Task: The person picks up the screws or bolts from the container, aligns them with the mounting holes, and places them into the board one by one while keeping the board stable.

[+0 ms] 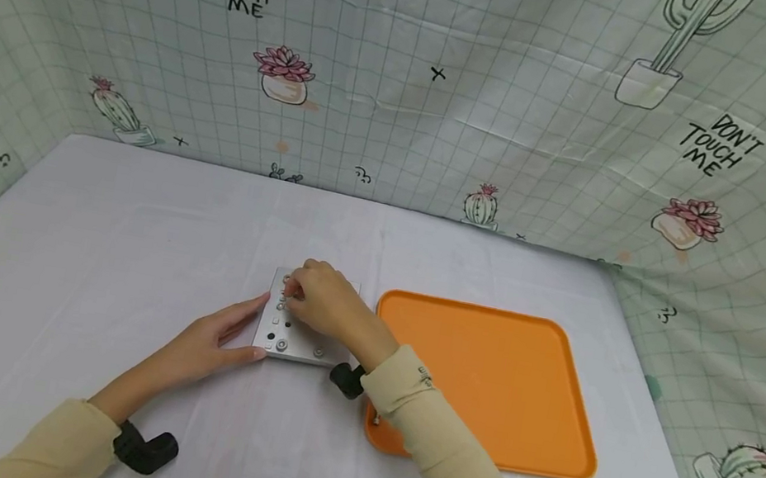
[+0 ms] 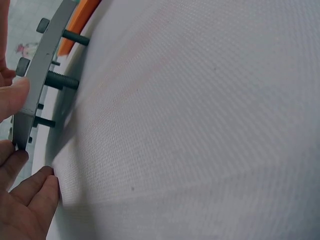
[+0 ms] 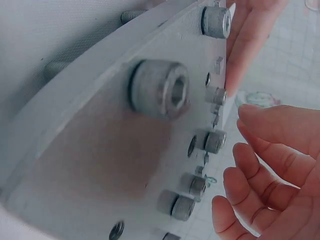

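A silver metal plate [image 1: 302,341] carries several socket-head bolts [image 3: 160,89] and some dark holes. Bolt shanks [image 2: 62,80] stick out beneath it, as the left wrist view shows. At its left end my left hand [image 1: 209,339] holds the plate, with the thumb by the near corner and the fingers along the side. Over the far left part of the plate is my right hand [image 1: 328,301], its fingers bent close above a row of smaller bolts [image 3: 216,142]. In the right wrist view the thumb and fingertips are near these bolts; whether something small is between them is hidden.
An orange tray [image 1: 480,388] lies right of the plate, partly under the right forearm. A small metallic piece [image 1: 376,418] sits at its near left corner. White cloth [image 1: 128,232] covers the table, and a printed curtain [image 1: 400,133] hangs behind it.
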`<state>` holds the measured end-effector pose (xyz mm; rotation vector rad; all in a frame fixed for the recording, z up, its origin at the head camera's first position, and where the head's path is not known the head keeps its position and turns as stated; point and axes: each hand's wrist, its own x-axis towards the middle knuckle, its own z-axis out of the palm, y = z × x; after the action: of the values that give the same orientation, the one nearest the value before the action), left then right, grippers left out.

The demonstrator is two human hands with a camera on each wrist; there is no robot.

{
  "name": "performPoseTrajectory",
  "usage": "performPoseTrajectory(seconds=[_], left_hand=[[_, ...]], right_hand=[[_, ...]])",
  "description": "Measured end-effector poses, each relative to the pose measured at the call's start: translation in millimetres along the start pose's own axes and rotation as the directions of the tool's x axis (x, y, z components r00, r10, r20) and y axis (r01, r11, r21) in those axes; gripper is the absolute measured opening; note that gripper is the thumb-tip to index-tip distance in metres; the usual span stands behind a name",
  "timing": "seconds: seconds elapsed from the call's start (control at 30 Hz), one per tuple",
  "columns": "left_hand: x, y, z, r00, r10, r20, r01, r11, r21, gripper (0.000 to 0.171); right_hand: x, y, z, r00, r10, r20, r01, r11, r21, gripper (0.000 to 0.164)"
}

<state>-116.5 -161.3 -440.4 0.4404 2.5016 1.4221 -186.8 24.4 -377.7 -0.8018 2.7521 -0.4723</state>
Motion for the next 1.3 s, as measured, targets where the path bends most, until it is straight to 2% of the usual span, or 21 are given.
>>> performPoseTrajectory(seconds=[0.27, 0.4, 0.6, 0.87, 0.97, 1.17, 1.3], left_hand=[[1.8, -1.8, 1.8, 1.000, -0.023, -0.011, 0.023, 1.000, 0.000, 0.078], [2.3, -1.4, 2.6, 0.999, -0.032, -0.012, 0.032, 0.999, -0.009, 0.078], [1.9, -0.8, 2.8, 0.999, -0.042, -0.017, 0.042, 0.999, 0.000, 0.078], [2.6, -0.5, 3.5, 0.999, -0.047, -0.015, 0.047, 0.999, -0.007, 0.078], [2.5, -0.4, 3.6, 0.999, -0.043, -0.014, 0.043, 0.999, -0.009, 0.079], [2.7, -0.3, 4.2, 0.999, -0.032, -0.011, 0.032, 0.999, -0.012, 0.079], [2.3, -0.3, 5.5, 0.999, -0.036, -0.012, 0.036, 0.999, -0.006, 0.078]], right_hand=[[-16.1, 13.2, -11.2, 1.000, 0.006, -0.029, -0.004, 0.996, 0.086, 0.014], [-32.1, 23.9, -19.3, 0.999, 0.011, -0.045, -0.004, 0.988, 0.156, 0.014], [-61.2, 43.0, -23.2, 0.998, 0.049, -0.049, -0.033, 0.958, 0.284, 0.014], [-99.3, 63.5, -13.8, 0.999, -0.005, -0.052, 0.021, 0.954, 0.299, 0.010], [-111.6, 70.4, -8.4, 0.999, -0.027, -0.023, 0.032, 0.960, 0.279, 0.008], [-132.5, 78.8, 4.6, 0.993, -0.013, 0.121, -0.020, 0.963, 0.270, 0.008], [-141.7, 81.9, 15.3, 0.987, -0.028, 0.161, -0.019, 0.960, 0.281, 0.009]])
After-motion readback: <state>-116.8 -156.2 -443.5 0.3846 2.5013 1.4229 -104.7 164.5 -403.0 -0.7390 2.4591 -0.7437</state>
